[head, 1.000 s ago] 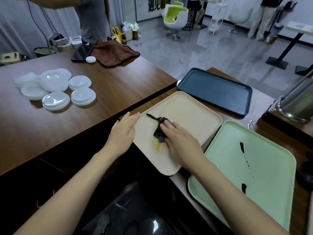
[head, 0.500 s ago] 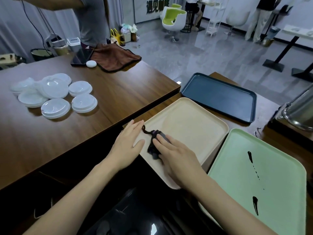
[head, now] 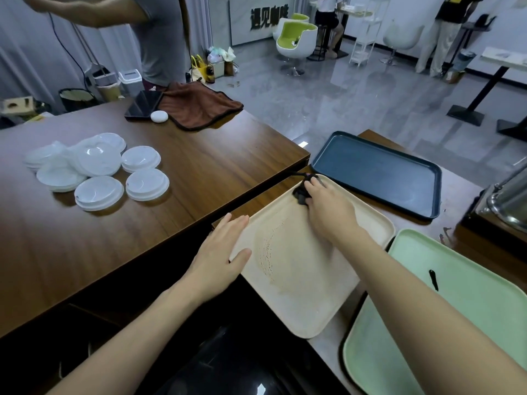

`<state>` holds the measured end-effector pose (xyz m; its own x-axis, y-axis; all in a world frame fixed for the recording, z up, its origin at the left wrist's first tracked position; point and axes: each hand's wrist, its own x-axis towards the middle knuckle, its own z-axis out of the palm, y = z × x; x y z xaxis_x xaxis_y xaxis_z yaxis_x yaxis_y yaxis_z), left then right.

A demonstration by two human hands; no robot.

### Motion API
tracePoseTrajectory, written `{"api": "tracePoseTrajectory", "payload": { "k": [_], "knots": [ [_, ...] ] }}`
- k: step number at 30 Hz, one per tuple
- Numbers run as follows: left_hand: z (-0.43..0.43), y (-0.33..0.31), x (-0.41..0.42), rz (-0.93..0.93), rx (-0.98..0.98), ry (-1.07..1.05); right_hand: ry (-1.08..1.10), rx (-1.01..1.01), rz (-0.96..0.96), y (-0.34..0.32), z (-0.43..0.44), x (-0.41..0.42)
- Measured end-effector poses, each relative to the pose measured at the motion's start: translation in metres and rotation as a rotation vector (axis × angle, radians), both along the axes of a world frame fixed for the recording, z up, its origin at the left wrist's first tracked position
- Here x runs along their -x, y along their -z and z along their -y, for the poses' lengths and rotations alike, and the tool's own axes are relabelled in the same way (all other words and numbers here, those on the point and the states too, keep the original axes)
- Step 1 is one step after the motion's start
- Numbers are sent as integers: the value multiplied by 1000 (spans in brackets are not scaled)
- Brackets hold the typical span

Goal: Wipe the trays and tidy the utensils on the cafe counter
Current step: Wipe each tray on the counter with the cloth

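One beige tray (head: pixel 308 297), near corner overhanging the bench (head: pixel 459 195) edge. Left hand (head: pixel 219 252) flat on its left rim, fingers released; right hand (head: pixel 328 215) grasping dark cloth (head: pixel 300 193) at far corner. Risk: hard strokes tip tray; brown smear (head: pixel 268 252) spreads.

I see a rumpled brown microfibre towel (head: pixel 199 108). Touching its left edge lie a flat black phone (head: pixel 142 105) and a small round white puck (head: pixel 159 116). Behind the towel stands a person in a grey shirt (head: pixel 162 38).

Cafe: serving trays (head: pixel 379 172), cup lids (head: pixel 98 192)
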<state>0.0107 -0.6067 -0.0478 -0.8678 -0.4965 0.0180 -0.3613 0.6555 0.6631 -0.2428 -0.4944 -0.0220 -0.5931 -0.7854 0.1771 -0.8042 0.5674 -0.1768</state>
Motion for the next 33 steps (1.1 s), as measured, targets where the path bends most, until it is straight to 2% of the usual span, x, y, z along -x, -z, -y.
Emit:
{"api": "tracePoseTrajectory", "payload": {
  "k": [4,8,11,18,22,25,33],
  "knots": [
    [1,4,2,-4,15,-7,-9,8,16,-1,2,-14],
    [3,5,2,-3,20,7,-187,3,12,-1,-7,-67],
    [5,2,2,61,64,37,-291,14,-20,-3,-13,-103],
    [9,-1,1,155,172,64,-370,23,-37,-7,-58,-141],
    [3,-6,1,161,177,43,-363,92,-183,-16,-108,-144],
    [3,-5,1,138,147,48,-317,57,-160,-12,-117,-143],
    [4,-8,-7,90,29,63,-332,-7,7,2,-62,-148]
  ]
}}
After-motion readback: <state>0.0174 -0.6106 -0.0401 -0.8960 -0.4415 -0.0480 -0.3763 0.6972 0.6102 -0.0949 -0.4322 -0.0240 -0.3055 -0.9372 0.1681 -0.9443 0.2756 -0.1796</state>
